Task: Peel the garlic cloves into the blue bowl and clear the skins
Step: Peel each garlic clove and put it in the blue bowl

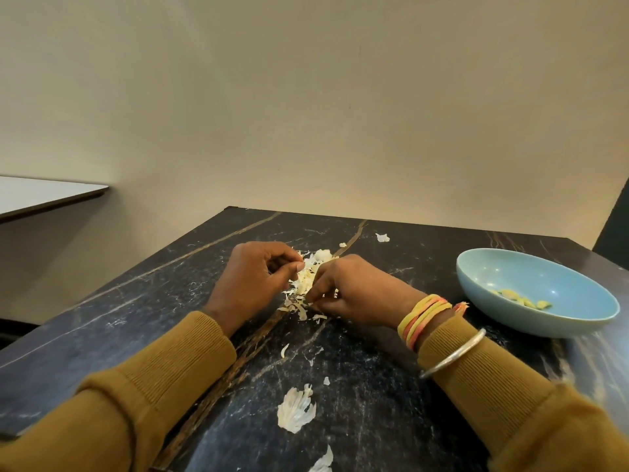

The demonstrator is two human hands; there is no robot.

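One skin heap, stretched near-to-far — left hand, right hand pinching.

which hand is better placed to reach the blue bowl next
Right, probably. The right hand is nearer the bowl; the left hand is on the far side of the skins and would have to reach across both.

Head view, forward-down, close over table facing wall.

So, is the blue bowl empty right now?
No, a few pale yellow peeled cloves lie on the bottom of the blue bowl.
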